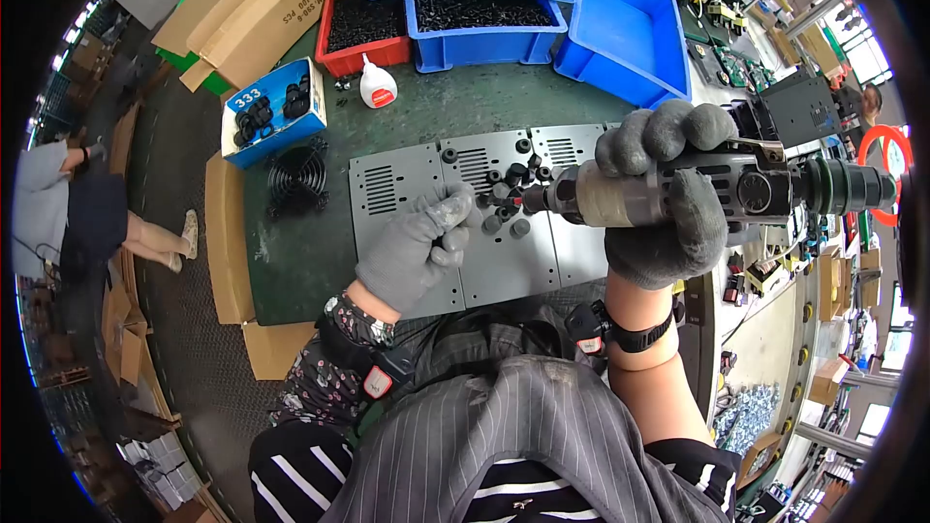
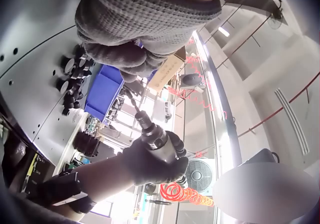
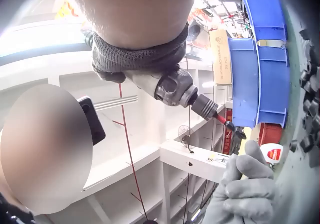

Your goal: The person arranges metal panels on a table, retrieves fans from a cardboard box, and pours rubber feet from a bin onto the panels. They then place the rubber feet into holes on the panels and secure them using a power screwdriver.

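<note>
My gloved right hand [image 1: 668,194] grips a power screwdriver [image 1: 605,196] sideways over the bench. Its bit [image 3: 221,119] has a red section and ends in a small dark piece [image 3: 236,132]. Just beside that tip is my gloved left hand [image 1: 412,247], its fingers curled and its thumb close to the index finger; nothing shows between them. Under both hands lie grey slotted metal panels [image 1: 504,266], edge to edge. Several short black round feet [image 1: 520,228] are heaped on the middle panel, close to the left fingertips, and others stand nearer its far edge.
Behind the panels are a white bottle [image 1: 379,85], a red bin [image 1: 363,50] and blue bins [image 1: 489,44] of small black parts. At left lie a round fan grille [image 1: 296,177] and a blue box [image 1: 274,116]. A person [image 1: 68,194] is beyond the bench's left side.
</note>
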Motion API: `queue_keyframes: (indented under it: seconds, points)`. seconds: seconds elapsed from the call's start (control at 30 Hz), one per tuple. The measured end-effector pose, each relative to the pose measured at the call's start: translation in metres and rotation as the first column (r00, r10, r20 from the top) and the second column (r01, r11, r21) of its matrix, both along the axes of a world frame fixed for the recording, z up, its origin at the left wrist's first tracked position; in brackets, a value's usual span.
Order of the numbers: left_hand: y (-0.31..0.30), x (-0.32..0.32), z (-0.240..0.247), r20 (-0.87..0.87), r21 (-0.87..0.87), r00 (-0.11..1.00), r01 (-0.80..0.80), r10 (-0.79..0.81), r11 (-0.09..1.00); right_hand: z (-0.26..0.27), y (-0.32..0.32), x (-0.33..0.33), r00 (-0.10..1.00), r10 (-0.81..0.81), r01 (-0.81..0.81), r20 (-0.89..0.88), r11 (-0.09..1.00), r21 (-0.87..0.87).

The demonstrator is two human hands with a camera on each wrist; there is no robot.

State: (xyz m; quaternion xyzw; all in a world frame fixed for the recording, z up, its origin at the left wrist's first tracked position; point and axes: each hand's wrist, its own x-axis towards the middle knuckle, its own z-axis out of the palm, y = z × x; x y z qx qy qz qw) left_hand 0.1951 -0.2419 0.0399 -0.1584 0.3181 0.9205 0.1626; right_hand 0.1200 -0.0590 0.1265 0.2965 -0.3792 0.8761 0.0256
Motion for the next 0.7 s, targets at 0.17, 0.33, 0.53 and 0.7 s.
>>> queue_keyframes:
  seconds: [0.17, 0.33, 0.53, 0.7]
  points:
    - [0.008, 0.005, 0.008, 0.029, 0.08, 1.0, 0.008, -0.011, 0.997, 0.005, -0.005, 0.008, 1.0, -0.005, 0.005, -0.002, 1.0, -0.008]
    - [0.012, 0.006, 0.012, 0.007, 0.137, 1.0, 0.023, -0.024, 0.99, 0.006, -0.003, 0.011, 1.0, 0.024, -0.023, 0.013, 1.0, -0.019]
    - [0.012, 0.008, 0.002, 0.007, 0.312, 0.988, 0.142, -0.152, 0.939, 0.0, 0.007, 0.002, 0.985, 0.165, -0.168, -0.059, 0.984, -0.059]
    - [0.01, -0.002, 0.016, -0.095, -0.268, 0.966, 0.207, -0.239, 0.941, -0.01, 0.013, -0.007, 0.987, 0.158, -0.151, 0.034, 0.976, -0.153]
